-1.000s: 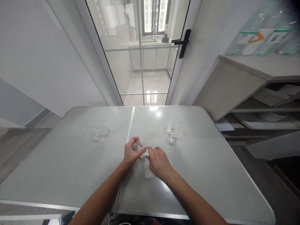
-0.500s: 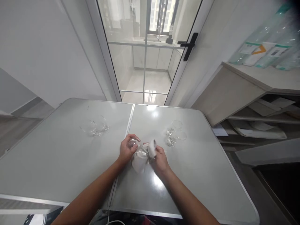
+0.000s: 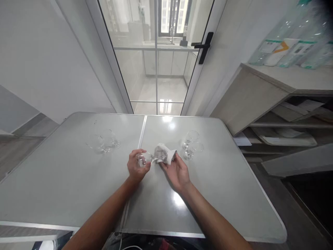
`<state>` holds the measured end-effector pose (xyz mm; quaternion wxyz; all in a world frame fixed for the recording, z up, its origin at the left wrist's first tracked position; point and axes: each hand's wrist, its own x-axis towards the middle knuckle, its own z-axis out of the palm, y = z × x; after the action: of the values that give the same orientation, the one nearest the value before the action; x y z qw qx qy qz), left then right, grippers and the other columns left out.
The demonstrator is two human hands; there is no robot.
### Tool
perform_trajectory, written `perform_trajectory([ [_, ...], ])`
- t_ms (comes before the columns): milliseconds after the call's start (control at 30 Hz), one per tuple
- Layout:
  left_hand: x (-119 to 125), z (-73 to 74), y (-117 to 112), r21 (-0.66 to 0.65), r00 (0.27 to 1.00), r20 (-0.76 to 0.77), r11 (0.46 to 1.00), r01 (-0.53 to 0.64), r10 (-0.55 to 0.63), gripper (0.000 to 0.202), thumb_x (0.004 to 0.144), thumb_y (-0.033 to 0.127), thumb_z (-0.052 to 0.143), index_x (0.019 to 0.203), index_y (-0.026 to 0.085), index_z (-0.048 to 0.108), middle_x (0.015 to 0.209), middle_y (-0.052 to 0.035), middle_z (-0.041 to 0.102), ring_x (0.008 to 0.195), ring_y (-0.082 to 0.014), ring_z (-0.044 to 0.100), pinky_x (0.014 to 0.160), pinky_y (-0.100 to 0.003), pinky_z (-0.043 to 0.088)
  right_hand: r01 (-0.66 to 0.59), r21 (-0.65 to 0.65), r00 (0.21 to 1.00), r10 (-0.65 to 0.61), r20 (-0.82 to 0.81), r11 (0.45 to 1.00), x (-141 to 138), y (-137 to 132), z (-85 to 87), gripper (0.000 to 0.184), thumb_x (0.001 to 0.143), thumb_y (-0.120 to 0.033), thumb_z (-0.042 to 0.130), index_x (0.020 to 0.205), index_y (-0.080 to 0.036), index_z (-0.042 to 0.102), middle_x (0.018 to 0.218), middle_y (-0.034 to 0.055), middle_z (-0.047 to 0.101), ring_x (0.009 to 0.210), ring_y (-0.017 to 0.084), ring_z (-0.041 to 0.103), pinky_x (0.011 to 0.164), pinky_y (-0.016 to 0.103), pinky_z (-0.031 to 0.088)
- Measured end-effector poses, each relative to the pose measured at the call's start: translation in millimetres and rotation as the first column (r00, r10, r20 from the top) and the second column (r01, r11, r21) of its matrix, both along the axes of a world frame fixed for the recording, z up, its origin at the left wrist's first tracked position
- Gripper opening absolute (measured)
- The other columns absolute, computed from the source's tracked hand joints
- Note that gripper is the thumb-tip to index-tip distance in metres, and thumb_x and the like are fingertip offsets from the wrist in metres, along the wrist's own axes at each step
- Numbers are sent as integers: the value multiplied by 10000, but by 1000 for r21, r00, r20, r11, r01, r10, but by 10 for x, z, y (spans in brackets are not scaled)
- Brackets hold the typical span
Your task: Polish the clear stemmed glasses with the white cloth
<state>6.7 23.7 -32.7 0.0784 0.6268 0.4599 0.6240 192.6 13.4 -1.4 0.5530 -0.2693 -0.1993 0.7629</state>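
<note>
My left hand (image 3: 137, 165) is wrapped around the bowl of a clear wine glass (image 3: 145, 159), which lies on its side in the air with its stem pointing right. Its foot rests against a white cloth (image 3: 169, 155). My right hand (image 3: 177, 170) holds that cloth from below and from the right, thumb and fingers pinching its edge. Just beyond my right hand stand two more stemmed glasses (image 3: 188, 155) on the table. Further off to the left, other clear glasses (image 3: 106, 150) stand close together; their outlines are faint.
The grey table (image 3: 78, 187) has a metal seam running between its two halves. Behind it is a glass door (image 3: 169, 86) with a black handle. A wooden shelf (image 3: 260, 90) at the right carries several plastic bottles (image 3: 283, 52) and papers.
The cloth, blurred and hanging before, is now spread open around the glass's foot. My right hand has turned palm up beneath it. The view has shifted slightly.
</note>
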Motion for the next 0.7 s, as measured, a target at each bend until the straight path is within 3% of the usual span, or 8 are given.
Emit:
perform_trajectory([
  [100, -13, -36, -15, 114, 983, -145, 985, 127, -110, 461, 844, 422, 739, 1192, 218, 516, 1028, -69, 689, 649, -123, 640, 578, -253, 549, 38, 85, 975, -56, 217, 996, 6, 0, -90, 237, 846, -330, 753, 1036, -253, 635, 972, -4, 685, 882, 183, 608, 791, 300, 491],
  [233, -11, 16, -89, 144, 940, -324, 977, 159, -105, 531, 822, 416, 767, 1236, 222, 498, 1022, -92, 741, 684, -147, 695, 548, -240, 552, 42, 207, 838, -148, 525, 977, 48, 17, -254, 250, 804, -224, 746, 1007, -234, 599, 877, -35, 644, 794, 153, 567, 734, 249, 436],
  [367, -2, 147, -139, 272, 808, -586, 925, 265, -59, 551, 781, 398, 830, 1207, 203, 538, 976, -105, 786, 730, -182, 751, 623, -267, 589, 28, 249, 696, -198, 690, 968, 81, 19, -294, 250, 815, -253, 717, 1054, -184, 688, 960, 30, 719, 898, 214, 629, 803, 294, 467],
  [467, -10, 192, -138, 351, 764, -644, 875, 335, -35, 552, 756, 424, 860, 1168, 199, 568, 983, -116, 794, 740, -195, 759, 632, -283, 592, 29, 243, 637, -205, 743, 970, 88, 10, -274, 222, 814, -330, 759, 955, -160, 735, 889, 43, 740, 843, 222, 633, 757, 295, 465],
  [500, -15, 193, -137, 361, 769, -638, 870, 337, -33, 556, 753, 434, 864, 1164, 200, 571, 988, -120, 795, 737, -195, 758, 626, -286, 592, 46, 214, 664, -190, 723, 976, 85, 9, -269, 239, 797, -341, 785, 948, -163, 736, 882, 42, 743, 833, 217, 634, 747, 291, 464],
  [600, -23, 189, -144, 374, 789, -613, 866, 332, -37, 558, 750, 441, 866, 1157, 198, 572, 987, -130, 795, 737, -202, 761, 625, -301, 605, 63, 63, 863, -86, 498, 996, 63, 14, -253, 364, 755, -353, 841, 1058, -193, 715, 977, 45, 758, 880, 211, 660, 786, 296, 490],
  [700, -8, 207, -160, 375, 810, -585, 874, 308, -35, 552, 753, 452, 857, 1148, 187, 578, 966, -135, 792, 756, -218, 772, 643, -318, 628, -66, -26, 954, 70, 290, 998, 51, 26, -226, 410, 738, -350, 858, 1093, -208, 710, 1012, 51, 764, 889, 215, 687, 817, 319, 518],
])
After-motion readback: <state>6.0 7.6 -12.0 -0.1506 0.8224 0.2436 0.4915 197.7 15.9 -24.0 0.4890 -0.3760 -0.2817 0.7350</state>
